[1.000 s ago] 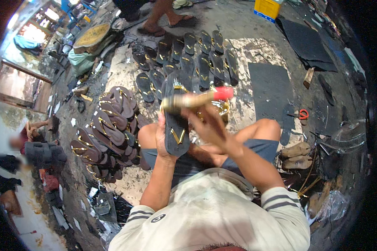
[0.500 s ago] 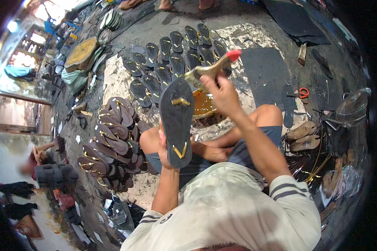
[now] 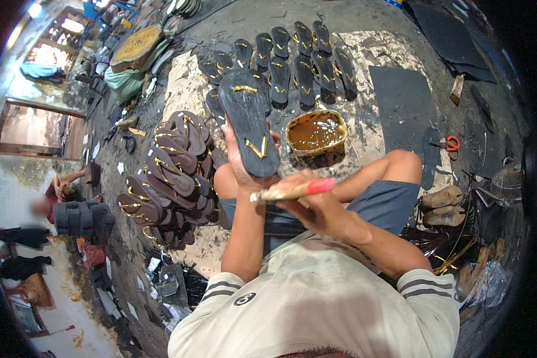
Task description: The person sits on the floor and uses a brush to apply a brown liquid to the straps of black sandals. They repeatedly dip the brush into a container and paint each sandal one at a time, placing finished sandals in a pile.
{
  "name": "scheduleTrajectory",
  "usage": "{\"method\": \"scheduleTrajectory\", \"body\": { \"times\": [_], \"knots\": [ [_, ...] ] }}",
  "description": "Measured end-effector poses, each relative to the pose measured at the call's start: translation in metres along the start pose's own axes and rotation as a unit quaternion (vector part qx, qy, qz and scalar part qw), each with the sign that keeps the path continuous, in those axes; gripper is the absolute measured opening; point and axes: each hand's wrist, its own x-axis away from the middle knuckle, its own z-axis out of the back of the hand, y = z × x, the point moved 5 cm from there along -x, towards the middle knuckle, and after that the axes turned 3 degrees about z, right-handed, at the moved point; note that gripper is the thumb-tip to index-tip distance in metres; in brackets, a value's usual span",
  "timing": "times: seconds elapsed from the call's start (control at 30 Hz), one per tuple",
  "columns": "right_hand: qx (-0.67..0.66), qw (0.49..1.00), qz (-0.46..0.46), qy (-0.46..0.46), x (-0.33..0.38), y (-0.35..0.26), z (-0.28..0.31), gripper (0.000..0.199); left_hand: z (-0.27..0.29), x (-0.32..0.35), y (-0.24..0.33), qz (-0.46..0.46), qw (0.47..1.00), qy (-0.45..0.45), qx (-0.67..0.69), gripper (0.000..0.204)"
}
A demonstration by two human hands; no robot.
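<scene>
Two bare hands work close together above the person's lap; the left hand (image 3: 240,164) is clamped around the heel end of a long black rubber sandal sole with thin yellow strap marks (image 3: 247,119), holding it sole-up and tilted away from the body, fingers wrapped under its edge; the right hand (image 3: 316,206) is closed tight on a glue-stained wooden brush with a red tip on its handle (image 3: 289,191), which lies crosswise just below the heel of the sole, its pale working end toward the left wrist; whether the brush touches the sole cannot be told.

Just beyond the sole sits a round shallow bowl of brown glue (image 3: 316,132) on the stained floor, near the raised right knee (image 3: 400,164); farther out lies a double row of dark sandal soles with yellow straps (image 3: 292,59); to the left stands a heaped pile of brown strapped sandals (image 3: 170,173), just beside the left thigh.

Flat black rubber sheets (image 3: 403,101) lie to the right, with red-handled scissors (image 3: 450,143) near their edge; wooden shoe lasts (image 3: 440,206) rest beside the right hip; another person (image 3: 59,191) crouches well apart at the far left.
</scene>
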Motion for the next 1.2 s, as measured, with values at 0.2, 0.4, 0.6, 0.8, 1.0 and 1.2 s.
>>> {"method": "scheduleTrajectory", "body": {
  "times": [0.2, 0.4, 0.6, 0.8, 1.0, 1.2],
  "knots": [
    [0.222, 0.972, 0.074, 0.007, -0.045, 0.045, 0.032, 0.023, -0.04, 0.015, -0.036, 0.101, 0.983, -0.119, 0.099, 0.052],
    [0.199, 0.974, 0.104, -0.016, -0.048, 0.061, 0.019, 0.027, 0.005, -0.001, -0.032, 0.123, 0.991, -0.06, -0.003, 0.062],
    [-0.036, 0.951, -0.239, 0.195, -0.025, 0.059, 0.059, 0.029, 0.119, -0.139, 0.037, 0.061, 0.995, 0.066, -0.054, 0.046],
    [0.123, 0.903, -0.267, 0.314, 0.019, 0.04, 0.136, 0.027, 0.159, -0.268, 0.08, 0.012, 0.979, 0.189, -0.082, 0.036],
    [0.227, 0.882, -0.289, 0.295, 0.013, 0.045, 0.149, 0.037, 0.215, -0.323, 0.209, -0.093, 0.938, 0.28, -0.181, 0.068],
    [0.191, 0.871, -0.337, 0.303, 0.019, 0.077, 0.156, 0.029, 0.162, -0.218, 0.216, -0.183, 0.732, 0.155, -0.638, 0.034]
  ]
}}
